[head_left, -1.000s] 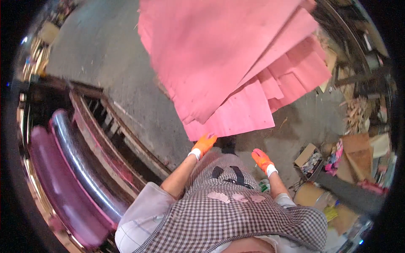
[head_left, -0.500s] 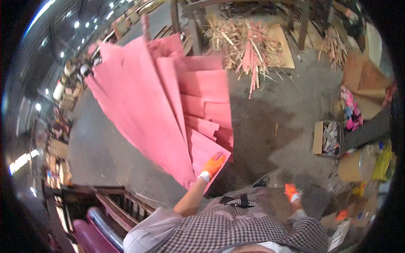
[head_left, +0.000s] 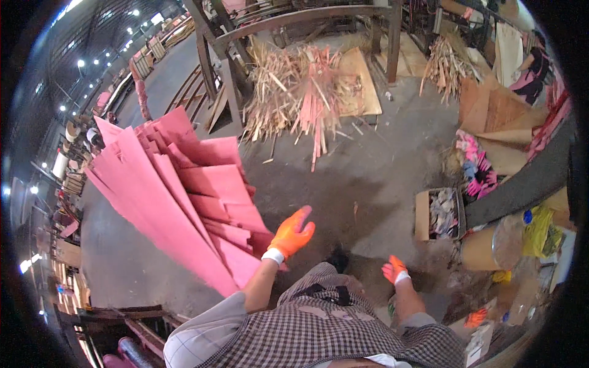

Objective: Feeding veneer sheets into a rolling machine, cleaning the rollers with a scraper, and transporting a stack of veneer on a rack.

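Note:
My left hand (head_left: 291, 235), in an orange-coated glove with a white cuff, is open with thumb and fingers spread and nothing in it. It is just right of the near end of a fanned stack of pink sheets (head_left: 178, 196) that look like thin wood veneer. The sheets overlap unevenly, and their near corner lies close to my left forearm. Lower right, my right hand (head_left: 394, 268), in a matching orange glove, hangs beside my body. Its fingers are loosely apart and hold nothing.
Heaps of thin wood strips (head_left: 276, 92) lie by a metal frame (head_left: 307, 21) ahead. At right are an open carton (head_left: 423, 214) of scraps, pink gloves (head_left: 481, 175), brown sheets (head_left: 491, 104) and a round drum (head_left: 481, 248). A dark rack (head_left: 135, 319) stands near left.
My left hand has let go of the pink sheet's corner and opened, moving off to its right. The view has shifted right, so the stack appears further left. My right hand remains empty.

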Demonstrator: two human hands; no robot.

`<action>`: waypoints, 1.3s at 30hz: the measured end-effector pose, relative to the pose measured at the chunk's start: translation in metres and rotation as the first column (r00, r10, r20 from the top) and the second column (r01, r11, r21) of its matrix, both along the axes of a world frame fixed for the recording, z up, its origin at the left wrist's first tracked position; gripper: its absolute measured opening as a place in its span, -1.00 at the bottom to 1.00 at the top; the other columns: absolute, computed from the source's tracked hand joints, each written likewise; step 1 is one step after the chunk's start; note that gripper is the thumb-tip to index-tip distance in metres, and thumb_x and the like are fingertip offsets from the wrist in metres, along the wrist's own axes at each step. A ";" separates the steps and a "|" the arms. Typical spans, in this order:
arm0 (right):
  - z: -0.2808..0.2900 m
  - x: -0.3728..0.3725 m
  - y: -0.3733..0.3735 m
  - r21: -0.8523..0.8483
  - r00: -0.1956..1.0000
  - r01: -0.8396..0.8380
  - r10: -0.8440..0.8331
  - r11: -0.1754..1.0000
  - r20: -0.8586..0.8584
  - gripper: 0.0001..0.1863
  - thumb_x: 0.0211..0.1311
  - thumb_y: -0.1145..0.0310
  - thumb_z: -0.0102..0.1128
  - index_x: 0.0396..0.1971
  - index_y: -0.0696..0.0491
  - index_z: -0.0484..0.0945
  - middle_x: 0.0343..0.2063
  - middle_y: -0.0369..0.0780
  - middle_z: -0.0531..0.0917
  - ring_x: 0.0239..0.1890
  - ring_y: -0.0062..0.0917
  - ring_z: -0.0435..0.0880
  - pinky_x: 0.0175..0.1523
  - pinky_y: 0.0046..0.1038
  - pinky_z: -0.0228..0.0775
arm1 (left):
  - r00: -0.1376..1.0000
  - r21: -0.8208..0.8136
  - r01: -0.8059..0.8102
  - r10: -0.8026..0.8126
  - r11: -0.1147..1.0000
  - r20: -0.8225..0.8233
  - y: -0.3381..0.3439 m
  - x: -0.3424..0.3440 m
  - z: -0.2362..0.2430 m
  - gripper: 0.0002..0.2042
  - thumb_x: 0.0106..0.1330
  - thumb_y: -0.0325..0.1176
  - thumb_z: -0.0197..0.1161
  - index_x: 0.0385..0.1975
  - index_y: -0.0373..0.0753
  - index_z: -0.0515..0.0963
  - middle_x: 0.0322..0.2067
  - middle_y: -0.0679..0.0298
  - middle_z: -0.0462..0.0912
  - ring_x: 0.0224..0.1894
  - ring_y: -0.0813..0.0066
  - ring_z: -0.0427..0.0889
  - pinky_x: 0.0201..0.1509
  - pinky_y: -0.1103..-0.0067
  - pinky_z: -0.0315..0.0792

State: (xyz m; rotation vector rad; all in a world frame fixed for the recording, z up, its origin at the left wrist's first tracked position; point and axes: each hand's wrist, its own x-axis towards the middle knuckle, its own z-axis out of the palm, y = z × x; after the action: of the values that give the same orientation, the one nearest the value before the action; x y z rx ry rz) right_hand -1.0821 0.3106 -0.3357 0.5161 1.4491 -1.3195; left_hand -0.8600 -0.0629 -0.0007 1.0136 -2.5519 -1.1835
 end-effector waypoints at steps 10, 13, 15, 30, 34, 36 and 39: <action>0.093 -0.324 -0.180 -0.075 0.860 -0.253 0.189 0.965 -0.473 -0.35 0.24 -0.04 0.39 0.25 -0.13 0.38 -0.23 -0.28 0.63 -0.30 -0.57 0.60 -0.23 -0.58 0.47 | 0.821 -0.116 -0.391 0.290 0.913 -0.492 -0.169 -0.146 0.035 -0.46 0.40 -0.35 0.21 0.36 -0.31 0.33 0.34 0.07 0.42 0.38 0.33 0.40 0.43 0.52 0.22; 0.078 -0.376 -0.193 0.137 0.777 -0.254 0.286 0.957 -0.561 -0.51 0.30 0.02 0.32 0.16 -0.17 0.44 -0.18 -0.36 0.63 -0.16 -0.61 0.54 -0.11 -0.51 0.44 | 0.741 -0.078 -0.493 0.371 0.866 -0.560 -0.219 -0.174 0.065 -0.46 0.41 -0.36 0.21 0.37 -0.31 0.31 0.32 0.11 0.44 0.35 0.40 0.42 0.38 0.55 0.27; 0.049 -0.417 -0.156 0.075 0.858 -0.242 0.249 0.968 -0.449 -0.54 0.35 0.01 0.24 0.14 -0.11 0.46 -0.15 -0.38 0.63 -0.04 -0.59 0.51 -0.03 -0.42 0.44 | 0.692 -0.050 -0.518 0.384 0.854 -0.611 -0.249 -0.194 0.089 -0.46 0.42 -0.37 0.21 0.38 -0.31 0.30 0.31 0.14 0.46 0.32 0.45 0.44 0.33 0.58 0.31; -0.022 -0.602 -0.382 0.187 0.893 -0.225 0.279 0.956 -0.353 -0.78 0.40 0.07 0.16 -0.36 -0.14 0.47 -0.74 -0.41 0.23 -0.73 -0.54 0.25 -0.68 -0.44 0.06 | 0.219 -0.189 -0.969 0.202 0.157 -0.955 -0.557 -0.157 0.310 -0.43 0.45 -0.38 0.24 0.40 -0.33 0.25 0.25 0.17 0.46 0.25 0.50 0.43 0.28 0.58 0.37; -0.043 -0.674 -0.603 0.184 0.895 -0.414 0.436 0.891 -0.097 -0.51 0.25 -0.22 0.26 -0.05 -0.17 0.49 -0.56 -0.41 0.46 -0.57 -0.58 0.42 -0.54 -0.47 0.27 | 0.162 -0.151 -0.987 0.291 0.059 -0.943 -0.619 -0.118 0.303 -0.42 0.42 -0.25 0.27 0.38 -0.32 0.31 0.23 0.13 0.50 0.25 0.41 0.46 0.31 0.52 0.34; -0.021 -0.657 -0.714 0.177 0.836 -0.451 0.484 0.875 -0.258 -0.35 0.15 -0.42 0.19 0.08 -0.30 0.44 -0.25 -0.29 0.56 -0.29 -0.42 0.53 -0.21 -0.17 0.40 | 0.159 -0.233 -0.959 0.369 -0.164 -0.916 -0.641 -0.133 0.323 -0.39 0.39 -0.19 0.28 0.37 -0.32 0.32 0.24 0.08 0.49 0.27 0.34 0.47 0.33 0.49 0.32; 0.005 -0.636 -0.885 -0.137 0.801 -0.589 0.554 0.796 -0.225 -0.09 0.09 -0.42 0.25 0.38 -0.26 0.27 0.16 -0.19 0.48 0.25 -0.24 0.41 0.25 -0.14 0.23 | 0.116 -0.345 -0.830 0.469 -0.439 -0.875 -0.702 -0.101 0.333 -0.28 0.28 0.00 0.31 0.35 -0.32 0.34 0.28 -0.06 0.45 0.32 0.10 0.44 0.40 0.38 0.25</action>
State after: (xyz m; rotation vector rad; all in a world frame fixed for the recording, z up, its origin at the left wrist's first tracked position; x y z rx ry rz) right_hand -1.7179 -0.5744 -0.3302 -0.1852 1.4360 -1.0077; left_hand -0.9605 -0.7647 0.3327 1.4092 -0.9582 0.6077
